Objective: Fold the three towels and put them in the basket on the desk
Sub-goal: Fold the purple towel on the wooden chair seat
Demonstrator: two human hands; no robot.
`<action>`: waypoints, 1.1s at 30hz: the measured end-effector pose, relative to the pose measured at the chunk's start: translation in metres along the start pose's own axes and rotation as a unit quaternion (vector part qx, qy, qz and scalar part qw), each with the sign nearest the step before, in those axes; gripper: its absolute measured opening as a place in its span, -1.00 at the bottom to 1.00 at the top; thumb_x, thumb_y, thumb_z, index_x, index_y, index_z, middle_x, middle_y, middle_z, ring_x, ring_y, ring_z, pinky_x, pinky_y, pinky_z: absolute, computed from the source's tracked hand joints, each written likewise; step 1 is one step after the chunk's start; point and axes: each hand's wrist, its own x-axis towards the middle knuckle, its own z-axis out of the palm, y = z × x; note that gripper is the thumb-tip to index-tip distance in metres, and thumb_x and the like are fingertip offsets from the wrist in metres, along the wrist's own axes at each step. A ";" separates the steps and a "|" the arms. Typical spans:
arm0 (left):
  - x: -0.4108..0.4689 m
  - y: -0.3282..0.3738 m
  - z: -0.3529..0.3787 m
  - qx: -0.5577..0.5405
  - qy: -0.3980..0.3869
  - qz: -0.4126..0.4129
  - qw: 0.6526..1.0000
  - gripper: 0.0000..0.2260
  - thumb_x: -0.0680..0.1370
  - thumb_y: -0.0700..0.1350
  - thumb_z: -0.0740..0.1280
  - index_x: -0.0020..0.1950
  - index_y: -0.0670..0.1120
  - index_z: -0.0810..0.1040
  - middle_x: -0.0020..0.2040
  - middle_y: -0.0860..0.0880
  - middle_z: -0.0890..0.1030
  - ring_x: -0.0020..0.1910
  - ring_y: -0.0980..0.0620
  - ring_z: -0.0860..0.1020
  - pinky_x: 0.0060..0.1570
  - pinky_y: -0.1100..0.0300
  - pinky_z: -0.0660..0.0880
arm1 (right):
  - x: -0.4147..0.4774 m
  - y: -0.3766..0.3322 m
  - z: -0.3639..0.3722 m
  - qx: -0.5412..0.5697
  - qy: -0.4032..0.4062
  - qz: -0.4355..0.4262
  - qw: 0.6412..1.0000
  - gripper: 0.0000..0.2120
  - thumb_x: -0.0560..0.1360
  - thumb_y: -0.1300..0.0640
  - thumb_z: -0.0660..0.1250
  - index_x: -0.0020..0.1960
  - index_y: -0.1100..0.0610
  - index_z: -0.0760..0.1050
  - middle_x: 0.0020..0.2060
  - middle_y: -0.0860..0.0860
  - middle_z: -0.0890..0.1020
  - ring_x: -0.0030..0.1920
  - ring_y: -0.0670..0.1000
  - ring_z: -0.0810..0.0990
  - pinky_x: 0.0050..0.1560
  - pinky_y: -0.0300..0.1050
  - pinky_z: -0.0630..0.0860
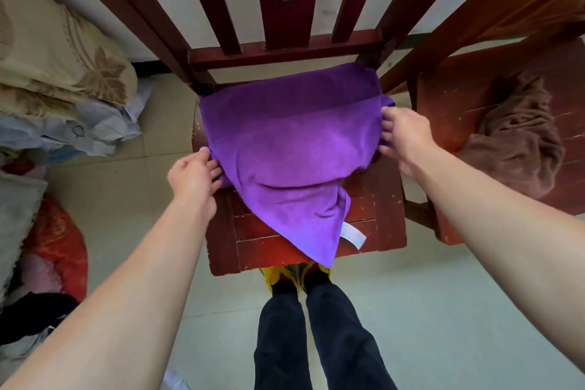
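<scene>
A purple towel [285, 142] lies partly folded on the seat of a dark red wooden chair [373, 215]. One corner with a white label hangs toward the seat's front edge. My left hand [193, 174] grips the towel's left edge, fingers curled under the cloth. At the right edge my right hand [402, 133] pinches the fold. A brown towel [519, 142] lies crumpled on a second red chair [449, 98] to the right. No basket or desk is in view.
The chair's slatted back [285, 9] rises just behind the purple towel. Piled bedding and clothes [57, 73] sit on the floor at the left, with a red bundle [57, 247] below them. My legs [316, 326] stand at the chair's front edge on a pale tiled floor.
</scene>
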 end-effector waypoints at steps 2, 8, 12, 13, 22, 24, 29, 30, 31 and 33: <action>-0.010 -0.012 0.002 0.009 0.038 -0.006 0.999 -0.85 0.56 -0.03 0.33 -0.03 -0.07 0.43 -0.26 -0.06 0.57 -0.37 0.05 0.51 -0.44 0.20 0.41 | -0.003 0.014 -0.004 -0.022 0.036 -0.018 0.999 -0.89 0.44 0.22 0.29 -0.24 0.07 0.53 -0.32 0.04 0.56 -0.32 0.00 0.51 -0.36 -0.21 0.37; -0.068 -0.096 0.017 0.153 -0.051 -0.120 0.980 -0.77 0.46 -0.01 0.47 -0.19 -0.13 0.51 -0.30 -0.11 0.59 -0.35 -0.01 0.54 -0.40 0.20 0.39 | -0.032 0.062 -0.005 -0.103 -0.069 -0.016 0.992 -0.78 0.43 0.22 0.45 -0.34 0.07 0.49 -0.50 -0.11 0.50 -0.50 -0.24 0.43 -0.42 -0.36 0.35; -0.061 -0.107 0.024 0.131 -0.014 -0.112 0.985 -0.84 0.47 -0.19 0.36 -0.28 -0.09 0.44 -0.33 -0.10 0.51 -0.42 -0.02 0.46 -0.39 0.18 0.41 | -0.029 0.048 -0.004 -0.031 0.019 -0.050 0.998 -0.80 0.27 0.05 0.40 -0.25 0.13 0.44 -0.34 0.07 0.31 -0.29 -0.01 0.30 -0.26 -0.09 0.24; -0.060 -0.102 0.024 0.108 0.005 -0.101 0.989 -0.83 0.46 -0.19 0.34 -0.29 -0.08 0.41 -0.33 -0.09 0.46 -0.41 -0.03 0.41 -0.39 0.18 0.42 | -0.030 0.042 -0.008 0.002 0.036 -0.061 0.997 -0.80 0.26 0.05 0.37 -0.21 0.13 0.44 -0.32 0.07 0.28 -0.28 0.00 0.26 -0.28 -0.07 0.20; -0.031 -0.027 0.003 0.015 0.041 0.031 0.999 -0.75 0.47 -0.20 0.33 -0.37 -0.05 0.37 -0.34 -0.03 0.45 -0.20 -0.01 0.41 -0.30 0.14 0.30 | -0.014 -0.016 -0.011 0.001 0.045 -0.131 0.990 -0.70 0.38 -0.08 0.49 -0.32 0.06 0.45 -0.30 0.00 0.54 -0.23 -0.06 0.51 -0.17 -0.11 0.48; -0.019 -0.019 0.005 0.015 0.049 0.039 0.998 -0.75 0.50 -0.17 0.35 -0.34 -0.03 0.38 -0.30 -0.04 0.49 -0.18 -0.02 0.46 -0.25 0.14 0.38 | 0.002 -0.019 -0.008 0.008 0.019 -0.105 0.994 -0.71 0.35 -0.15 0.50 -0.20 0.04 0.52 -0.15 0.01 0.63 -0.10 -0.02 0.60 -0.01 -0.05 0.55; -0.018 -0.042 0.005 0.039 0.028 0.016 0.999 -0.71 0.37 0.04 0.52 -0.15 -0.04 0.45 -0.09 -0.04 0.60 -0.14 -0.01 0.56 -0.01 0.08 0.51 | 0.005 0.022 -0.025 -0.092 -0.002 -0.071 0.993 -0.35 0.27 -0.15 0.56 0.26 0.11 0.48 0.09 0.06 0.62 0.01 -0.01 0.59 0.07 -0.12 0.51; -0.022 -0.050 0.005 0.051 0.023 0.030 0.998 -0.67 0.35 0.02 0.55 -0.07 -0.07 0.47 -0.09 -0.02 0.61 -0.16 0.02 0.57 -0.02 0.11 0.52 | 0.003 0.036 -0.030 -0.126 -0.011 -0.074 0.989 -0.38 0.30 -0.07 0.58 0.27 0.12 0.48 0.04 0.03 0.62 -0.01 -0.02 0.60 0.08 -0.13 0.52; -0.027 -0.059 0.005 0.070 0.019 0.047 0.996 -0.64 0.34 -0.02 0.56 -0.02 -0.08 0.48 -0.10 0.00 0.61 -0.18 0.05 0.57 -0.05 0.16 0.52 | 0.003 0.051 -0.035 -0.169 -0.018 -0.076 0.983 -0.42 0.30 -0.01 0.59 0.24 0.10 0.49 -0.01 0.00 0.63 -0.04 -0.02 0.61 0.07 -0.13 0.53; -0.033 -0.074 0.004 0.121 0.013 0.069 0.990 -0.69 0.33 -0.12 0.57 -0.05 -0.07 0.50 -0.14 0.01 0.61 -0.21 0.04 0.55 -0.11 0.20 0.48 | 0.006 0.076 -0.043 -0.265 -0.012 -0.077 0.961 -0.58 0.29 0.01 0.58 0.08 0.08 0.56 -0.11 -0.02 0.65 -0.12 0.03 0.62 0.01 -0.09 0.54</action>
